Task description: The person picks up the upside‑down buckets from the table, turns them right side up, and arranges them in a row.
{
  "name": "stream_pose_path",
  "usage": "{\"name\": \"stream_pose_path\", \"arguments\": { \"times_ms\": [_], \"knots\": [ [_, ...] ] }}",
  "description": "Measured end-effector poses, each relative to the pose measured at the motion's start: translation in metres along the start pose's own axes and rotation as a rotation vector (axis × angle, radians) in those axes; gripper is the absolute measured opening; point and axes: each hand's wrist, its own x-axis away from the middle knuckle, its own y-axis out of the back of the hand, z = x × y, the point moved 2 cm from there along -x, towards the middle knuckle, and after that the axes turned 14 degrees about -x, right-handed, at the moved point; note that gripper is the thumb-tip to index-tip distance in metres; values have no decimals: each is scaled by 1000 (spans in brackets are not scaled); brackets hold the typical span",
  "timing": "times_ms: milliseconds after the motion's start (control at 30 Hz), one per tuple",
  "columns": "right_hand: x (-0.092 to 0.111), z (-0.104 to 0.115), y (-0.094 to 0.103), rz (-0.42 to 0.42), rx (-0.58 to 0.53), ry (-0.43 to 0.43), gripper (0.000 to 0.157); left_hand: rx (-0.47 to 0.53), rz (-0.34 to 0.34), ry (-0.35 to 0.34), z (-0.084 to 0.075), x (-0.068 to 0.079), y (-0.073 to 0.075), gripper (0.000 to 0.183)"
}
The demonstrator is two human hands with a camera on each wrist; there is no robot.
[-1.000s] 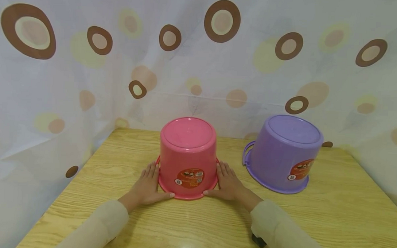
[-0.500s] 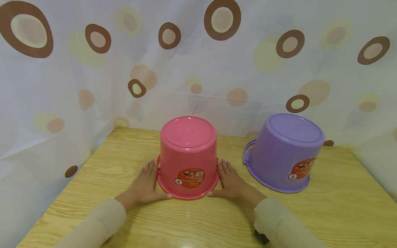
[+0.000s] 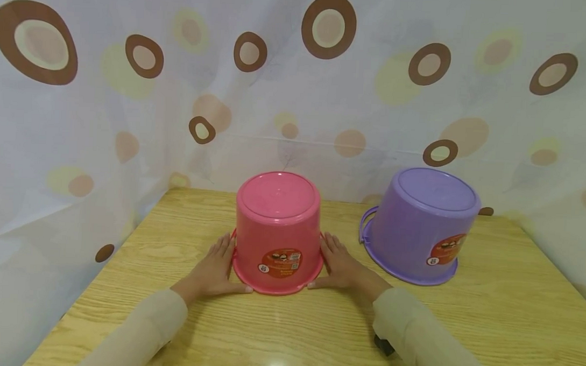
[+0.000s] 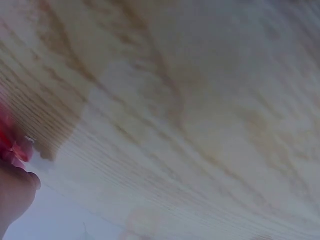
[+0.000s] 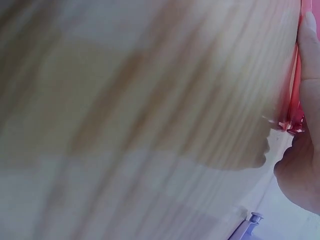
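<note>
A pink bucket (image 3: 277,236) stands upside down on the wooden table in the head view, its base upward and an orange-red label facing me. At its left side my left hand (image 3: 213,270) lies with straight fingers along the rim, thumb spread toward the front. My right hand (image 3: 339,268) mirrors it on the right side, fingers extended against the bucket and thumb near the front rim. Only part of each hand shows in the wrist views, with a bit of pink rim (image 5: 295,95) beside the right thumb. The fingertips' exact contact is partly hidden.
To the right stands a purple bucket (image 3: 422,230), also upside down, with its handle (image 3: 366,226) sticking out on the left. The wooden table (image 3: 278,333) reaches back to a white curtain (image 3: 281,96) with brown and yellow spots. A dark strap (image 3: 383,345) shows under my right sleeve.
My thumbs have drawn slightly outward from the front of the pink bucket's rim. Both buckets stay in place; the head view has shifted a little.
</note>
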Motion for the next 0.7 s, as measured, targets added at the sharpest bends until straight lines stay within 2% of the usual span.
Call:
{"name": "stream_pose_path", "arguments": {
  "times_ms": [467, 700],
  "knots": [
    [-4, 6, 0, -37, -98, 62, 120, 50, 0, 23, -2, -2, -3, 118],
    [-5, 9, 0, -44, -124, 46, 121, 196, -14, 26, -4, -3, -2, 126]
  ]
}}
